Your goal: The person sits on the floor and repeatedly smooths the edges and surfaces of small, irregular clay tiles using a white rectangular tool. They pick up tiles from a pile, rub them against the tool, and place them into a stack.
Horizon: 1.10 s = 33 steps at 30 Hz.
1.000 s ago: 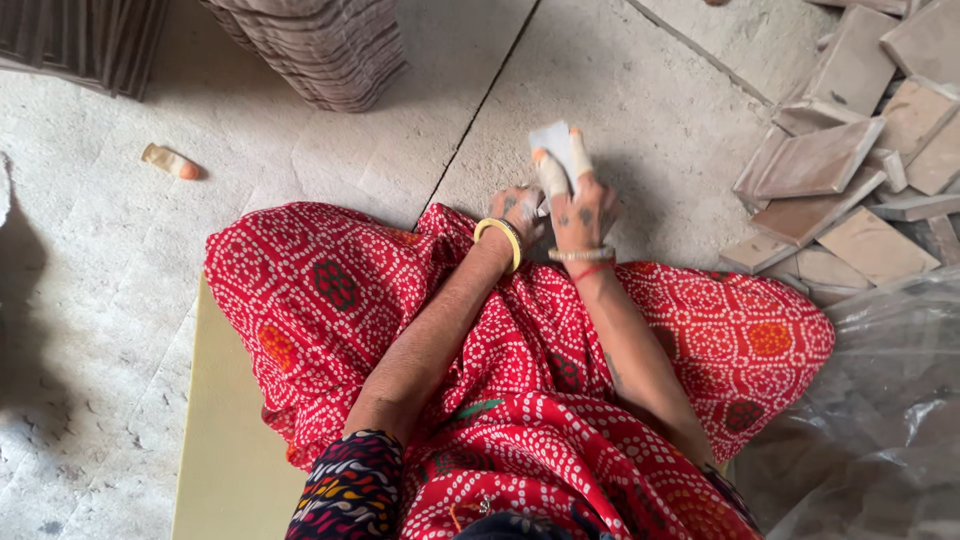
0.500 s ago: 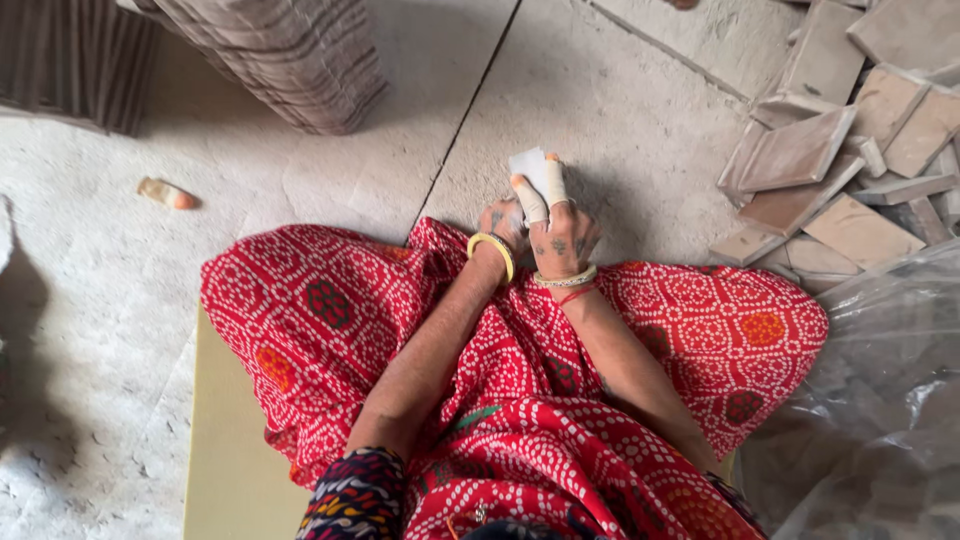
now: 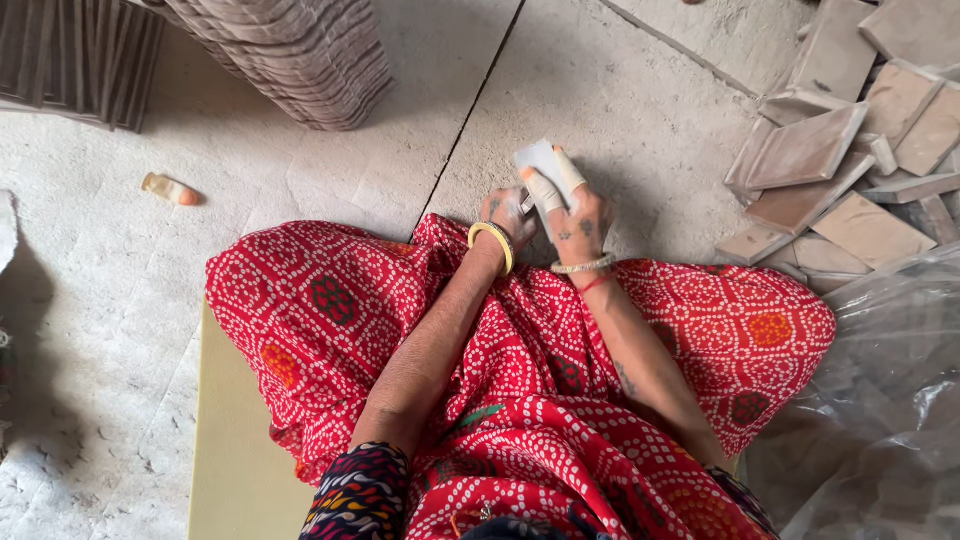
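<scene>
Taped fingers (image 3: pixel 546 190) of the right hand (image 3: pixel 580 215) are closed around a small pale flat tile (image 3: pixel 538 160), held just above the knees over the rough concrete floor (image 3: pixel 620 110). The left hand (image 3: pixel 508 212), curled beside it, touches the tile's lower edge; whether it is gripped there cannot be told. A yellow bangle (image 3: pixel 493 245) is worn on the left wrist. Red dotted cloth (image 3: pixel 400 330) is spread below. Brown square tiles (image 3: pixel 830 150) are heaped to the right, ribbed stacks (image 3: pixel 300 60) upper left.
</scene>
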Each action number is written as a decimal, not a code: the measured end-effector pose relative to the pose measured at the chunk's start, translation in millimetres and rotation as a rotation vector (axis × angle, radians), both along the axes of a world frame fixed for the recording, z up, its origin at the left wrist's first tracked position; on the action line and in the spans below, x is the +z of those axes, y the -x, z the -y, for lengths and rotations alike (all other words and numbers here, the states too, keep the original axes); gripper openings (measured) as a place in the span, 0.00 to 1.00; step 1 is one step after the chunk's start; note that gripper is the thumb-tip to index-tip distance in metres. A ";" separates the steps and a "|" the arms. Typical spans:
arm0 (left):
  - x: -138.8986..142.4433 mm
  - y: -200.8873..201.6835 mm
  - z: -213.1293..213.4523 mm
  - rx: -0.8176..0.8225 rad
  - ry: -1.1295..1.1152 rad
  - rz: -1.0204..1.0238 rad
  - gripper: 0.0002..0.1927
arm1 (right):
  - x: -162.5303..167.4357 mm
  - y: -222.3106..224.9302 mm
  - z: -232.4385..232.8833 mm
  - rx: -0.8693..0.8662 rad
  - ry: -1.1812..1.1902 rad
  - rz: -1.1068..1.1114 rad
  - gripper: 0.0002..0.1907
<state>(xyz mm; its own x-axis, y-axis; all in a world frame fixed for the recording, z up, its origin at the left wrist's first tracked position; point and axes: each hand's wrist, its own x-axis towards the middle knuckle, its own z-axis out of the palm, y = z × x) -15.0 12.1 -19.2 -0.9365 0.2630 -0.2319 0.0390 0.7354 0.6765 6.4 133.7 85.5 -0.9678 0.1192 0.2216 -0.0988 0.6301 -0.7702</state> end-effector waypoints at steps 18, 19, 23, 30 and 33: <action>10.3 1.5 -1.7 0.054 -0.102 0.042 0.11 | 7.1 3.7 4.5 0.076 -0.208 -0.167 0.18; 8.2 1.7 -1.4 0.069 -0.110 0.039 0.11 | 5.0 2.6 3.9 0.080 -0.222 -0.166 0.18; 6.6 -0.9 -1.0 0.082 -0.129 0.064 0.11 | 2.9 1.2 1.6 0.085 -0.221 -0.253 0.20; 20.4 -3.0 3.2 0.002 -0.130 -0.138 0.27 | 7.2 34.7 -15.5 -0.020 -0.099 -0.134 0.16; 19.0 0.4 8.2 -0.018 -0.171 -0.178 0.32 | -8.0 34.0 -23.2 0.013 -0.071 -0.166 0.15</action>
<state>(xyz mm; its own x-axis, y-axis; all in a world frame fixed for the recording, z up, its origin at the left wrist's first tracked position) -15.3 3.9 -0.2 -0.9534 0.3013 -0.0146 0.1807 0.6093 0.7721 -27.6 156.9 77.5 -0.9185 0.0855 0.3860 -0.2291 0.6805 -0.6960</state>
